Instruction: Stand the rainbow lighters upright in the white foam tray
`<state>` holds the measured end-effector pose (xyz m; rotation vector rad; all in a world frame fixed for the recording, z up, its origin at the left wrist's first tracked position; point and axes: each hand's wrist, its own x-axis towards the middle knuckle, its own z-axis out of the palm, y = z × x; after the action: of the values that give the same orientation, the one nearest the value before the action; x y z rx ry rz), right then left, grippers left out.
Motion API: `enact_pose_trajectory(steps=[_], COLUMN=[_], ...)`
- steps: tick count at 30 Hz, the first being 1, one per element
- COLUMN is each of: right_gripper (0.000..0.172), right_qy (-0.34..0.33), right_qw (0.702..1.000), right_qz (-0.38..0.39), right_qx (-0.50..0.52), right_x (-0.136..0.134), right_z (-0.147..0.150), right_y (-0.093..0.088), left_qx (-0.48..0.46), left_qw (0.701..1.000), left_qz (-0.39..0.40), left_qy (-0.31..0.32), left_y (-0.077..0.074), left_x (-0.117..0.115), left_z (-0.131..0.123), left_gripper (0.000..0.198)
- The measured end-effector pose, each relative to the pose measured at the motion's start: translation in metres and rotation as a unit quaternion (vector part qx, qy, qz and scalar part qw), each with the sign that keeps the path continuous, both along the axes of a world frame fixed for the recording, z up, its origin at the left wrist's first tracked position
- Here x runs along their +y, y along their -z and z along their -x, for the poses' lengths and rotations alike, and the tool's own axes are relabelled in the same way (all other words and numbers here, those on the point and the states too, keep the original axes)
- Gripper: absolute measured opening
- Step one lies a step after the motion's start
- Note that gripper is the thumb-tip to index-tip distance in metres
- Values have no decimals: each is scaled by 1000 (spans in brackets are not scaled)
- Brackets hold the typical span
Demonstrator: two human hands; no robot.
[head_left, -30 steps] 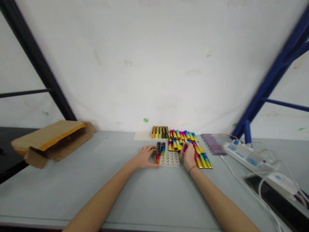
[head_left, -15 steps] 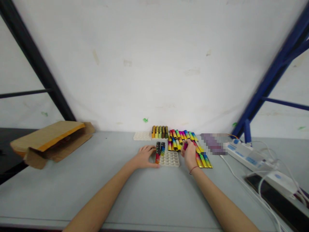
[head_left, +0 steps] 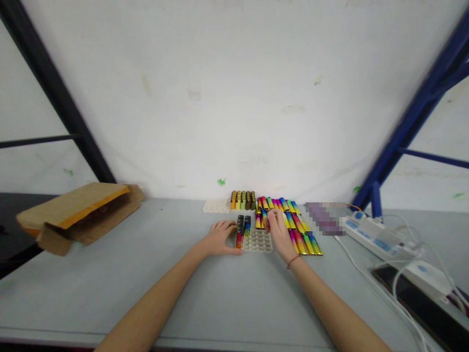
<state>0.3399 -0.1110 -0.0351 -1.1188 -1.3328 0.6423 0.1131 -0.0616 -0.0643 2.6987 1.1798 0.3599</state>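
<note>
A white tray [head_left: 261, 247] with rows of round holes lies on the table. Several shiny coloured tubes with black tops [head_left: 240, 233] stand upright in its left rows. My left hand [head_left: 221, 239] grips the tray's left end, thumb at the near corner and fingers along the far side. Over the tray's right side is my right hand [head_left: 277, 230], its fingers pinched together; they mostly hide the tube between them. Right of and behind this hand, several rainbow-coloured tubes with gold ends [head_left: 309, 243] lie in rows.
Behind are a second white holed tray [head_left: 216, 206] and a block of upright gold-topped tubes [head_left: 242, 199]. An open brown paper package [head_left: 84, 208] lies at left. At right are a power strip [head_left: 381, 239], white cables [head_left: 357, 266] and a dark flat device [head_left: 414, 298].
My right hand has moved left from the lying tubes to above the tray, carrying a purple tube now mostly hidden. My left hand has stayed at the tray's left end.
</note>
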Motion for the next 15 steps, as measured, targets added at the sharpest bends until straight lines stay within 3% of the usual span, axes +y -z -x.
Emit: enact_pose_trajectory(steps=[7,15], right_gripper=[26,24], right_qy=[-46,-92], right_qw=[974,970], right_qz=[-117,-104], right_qx=[-188,-198], right_x=[-10,-9], right_z=[9,15], right_y=[-10,1], left_qx=[-4,-7], left_qw=[1000,1000], left_qz=[5,3], left_qy=[-3,1], left_y=[0,-2], left_x=[-1,-3], left_z=[0,-1], left_gripper=[84,82])
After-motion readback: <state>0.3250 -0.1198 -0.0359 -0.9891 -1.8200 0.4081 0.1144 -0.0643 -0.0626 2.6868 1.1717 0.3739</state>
